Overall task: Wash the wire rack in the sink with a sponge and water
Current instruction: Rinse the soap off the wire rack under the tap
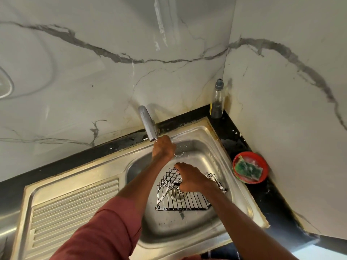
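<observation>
A black wire rack [185, 201], flecked with white foam, stands over the drain in the steel sink [225, 166]. My right hand [189, 178] grips the rack's top edge. My left hand [163, 148] is under the spout of the tap [148, 124], in a thin stream of water, with the fingers curled down; whether it holds anything is hidden. The green sponge [248, 168] lies soapy in a red bowl [262, 177] on the black counter to the right of the sink.
A clear bottle with a grey cap [217, 99] stands in the back corner of the counter. The ribbed drainboard [75, 209] spreads left of the basin. Marble-patterned walls close in behind and at the right.
</observation>
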The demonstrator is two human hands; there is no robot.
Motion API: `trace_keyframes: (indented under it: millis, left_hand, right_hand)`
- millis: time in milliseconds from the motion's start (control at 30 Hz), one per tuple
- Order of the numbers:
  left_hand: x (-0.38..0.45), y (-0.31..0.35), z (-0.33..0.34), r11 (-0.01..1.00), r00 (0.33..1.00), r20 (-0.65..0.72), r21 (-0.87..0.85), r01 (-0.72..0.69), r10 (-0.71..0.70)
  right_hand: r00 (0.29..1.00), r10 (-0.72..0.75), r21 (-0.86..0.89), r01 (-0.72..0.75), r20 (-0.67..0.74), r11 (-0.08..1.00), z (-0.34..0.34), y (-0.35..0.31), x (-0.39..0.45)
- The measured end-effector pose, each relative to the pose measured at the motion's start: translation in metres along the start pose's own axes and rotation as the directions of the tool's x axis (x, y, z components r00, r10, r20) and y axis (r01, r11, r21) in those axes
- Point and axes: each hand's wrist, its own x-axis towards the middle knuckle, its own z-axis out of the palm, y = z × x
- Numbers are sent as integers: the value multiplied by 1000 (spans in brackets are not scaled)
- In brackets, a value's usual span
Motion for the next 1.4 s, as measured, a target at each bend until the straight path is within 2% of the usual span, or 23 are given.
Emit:
trace_keyframes:
  millis: [133,200,233,267,333,400,467,533,667,867,967,1100,1200,1267,1333,1400]
  left_hand:
    - [2,-7,3,999,999,-38,-40,34,-35]
    - [7,-15,8,958,991,75,-257,127,-112]
    - [9,-21,10,871,971,188,-442,215,-145]
    - [11,-29,11,736,939,315,-603,309,-136]
    - [7,-44,8,406,865,502,-790,459,-3]
    - [0,-59,4,113,819,557,-830,546,135]
    - [-6,-72,3,-130,817,532,-815,565,223]
    - [-16,-82,2,-292,836,495,-785,547,235]
    - [-33,-92,-5,-508,863,457,-702,499,217]
    - [-64,-92,-19,-601,892,391,-665,443,226]
    - [-74,-96,-20,-571,898,378,-695,437,227]
    - [-87,-109,-22,-446,920,329,-805,392,214]
    - [-90,-117,-21,-405,939,258,-851,333,229]
    - [-91,-118,-23,-380,964,220,-888,260,148]
    - [-90,-116,-25,-263,989,150,-954,148,11]
    - [-91,-116,-26,-69,987,116,-992,109,-108]
  right_hand:
    - [1000,19,26,-19,-1,999,-4,-1,-3]
    - [1000,27,45,-27,-4,999,-6,-3,-6]
    - [999,34,55,-33,-14,998,-6,-4,-8]
    - [999,43,67,-41,-25,997,-7,-5,-10]
    - [997,62,111,-56,-54,992,-8,-4,-12]
    - [993,82,160,-69,-81,985,-10,-5,-16]
    - [987,114,249,-84,-110,965,-13,-2,-21]
    - [977,157,343,-101,-141,934,-16,-2,-26]
    - [949,241,476,-119,-203,871,-19,-2,-35]
    - [908,306,608,-73,-287,790,-15,-3,-44]
    - [886,333,651,-48,-323,758,-15,-4,-47]
    - [857,373,642,-66,-356,764,-14,-5,-52]
    - [849,385,672,-50,-361,739,-21,-5,-58]
    - [845,387,699,-21,-370,714,-27,-3,-58]
    - [839,399,735,1,-369,678,-31,-2,-57]
    - [829,418,772,26,-372,635,-33,-2,-53]
